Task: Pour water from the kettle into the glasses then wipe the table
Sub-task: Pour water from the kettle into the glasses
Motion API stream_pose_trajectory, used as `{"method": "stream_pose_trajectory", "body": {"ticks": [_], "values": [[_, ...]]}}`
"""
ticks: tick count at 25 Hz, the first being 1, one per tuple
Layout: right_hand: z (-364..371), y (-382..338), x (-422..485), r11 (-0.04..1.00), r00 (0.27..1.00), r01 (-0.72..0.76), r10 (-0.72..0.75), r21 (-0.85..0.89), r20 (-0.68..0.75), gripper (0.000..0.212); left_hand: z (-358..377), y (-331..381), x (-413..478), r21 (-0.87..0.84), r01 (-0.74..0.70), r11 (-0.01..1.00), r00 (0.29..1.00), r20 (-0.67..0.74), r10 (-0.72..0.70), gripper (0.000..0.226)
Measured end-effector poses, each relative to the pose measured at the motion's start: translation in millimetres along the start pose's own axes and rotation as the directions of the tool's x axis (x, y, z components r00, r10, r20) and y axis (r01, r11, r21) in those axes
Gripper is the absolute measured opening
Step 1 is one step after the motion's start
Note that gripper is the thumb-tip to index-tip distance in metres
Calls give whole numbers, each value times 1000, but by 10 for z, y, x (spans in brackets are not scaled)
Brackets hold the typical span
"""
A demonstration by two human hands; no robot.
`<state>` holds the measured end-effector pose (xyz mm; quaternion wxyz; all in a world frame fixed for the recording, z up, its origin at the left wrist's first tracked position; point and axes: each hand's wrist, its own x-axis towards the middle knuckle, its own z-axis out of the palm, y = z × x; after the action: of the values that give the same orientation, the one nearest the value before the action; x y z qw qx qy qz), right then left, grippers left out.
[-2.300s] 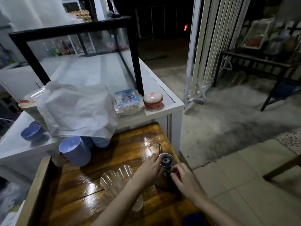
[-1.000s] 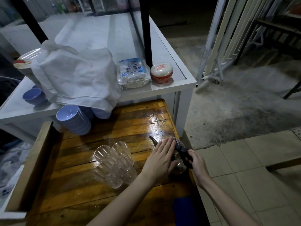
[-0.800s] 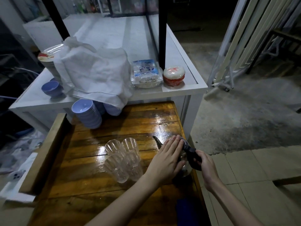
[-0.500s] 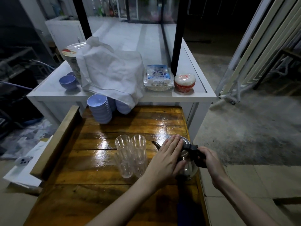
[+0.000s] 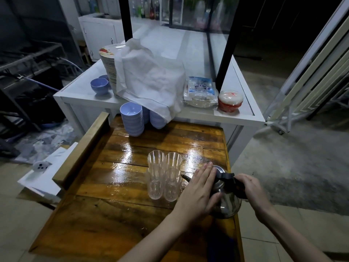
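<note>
A dim workspace with a concrete and tile floor holds a glossy wooden table (image 5: 132, 186) in the near middle, its planks shining with reflected light and a raised wooden rail along its left edge. Butted against its far end stands a white counter (image 5: 243, 118) with black uprights rising from it.

From the head view, the metal kettle (image 5: 227, 203) stands at the near right edge of the table, its dark thin spout pointing left toward the glasses (image 5: 164, 178). Those four clear ribbed glasses stand upright in a tight cluster just left of the kettle, apparently touching each other. The left hand (image 5: 200, 191) lies flat with its fingers together, palm pressed over the kettle's lid and left shoulder. The right hand (image 5: 251, 190) is closed around the kettle's black handle on the right side.

At the far end of the table, stacks of blue bowls (image 5: 132, 120) sit just under the counter's edge. On the counter a white cloth (image 5: 151, 80) drapes over a tall pile of plates (image 5: 109, 67) and hangs down over the edge. Right of it lie a plastic packet (image 5: 201, 89) with blue print and a red-and-white lidded tub (image 5: 230, 100), and two more blue bowls (image 5: 99, 86) rest at the left.
</note>
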<state>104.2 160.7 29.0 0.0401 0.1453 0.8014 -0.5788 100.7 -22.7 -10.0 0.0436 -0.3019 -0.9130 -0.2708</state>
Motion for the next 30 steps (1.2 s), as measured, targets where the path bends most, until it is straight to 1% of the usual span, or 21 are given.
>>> {"method": "stream_pose_trajectory", "body": {"ticks": [4, 8, 12, 16, 21, 26, 30], "values": [[2, -28, 18, 999, 1000, 10, -10, -52, -1, 33, -12, 7, -26, -23, 19, 1000, 1000, 9, -18, 69], [21, -83, 42, 998, 1000, 16, -16, -67, 0, 34, -29, 2, -23, -54, 32, 998, 999, 2, -32, 67], [26, -140, 60, 992, 999, 49, -49, -112, 5, 43, -50, -2, -24, -90, 46, 995, 999, 7, -46, 68], [15, -163, 84, 986, 995, 95, -95, -138, 5, 39, -69, 11, -21, -110, 53, 993, 999, -3, -54, 68], [10, -172, 119, 980, 994, 96, -105, -177, -38, 35, -81, 36, -18, -120, 68, 990, 998, 7, -68, 63], [-3, -185, 146, 973, 991, 104, -118, -205, -58, 38, -136, 75, 0, -123, 74, 990, 997, 10, -73, 57], [-6, -209, 161, 964, 986, 136, -153, -227, -60, 37, -184, 105, -2, -140, 72, 987, 997, 3, -73, 57]]}}
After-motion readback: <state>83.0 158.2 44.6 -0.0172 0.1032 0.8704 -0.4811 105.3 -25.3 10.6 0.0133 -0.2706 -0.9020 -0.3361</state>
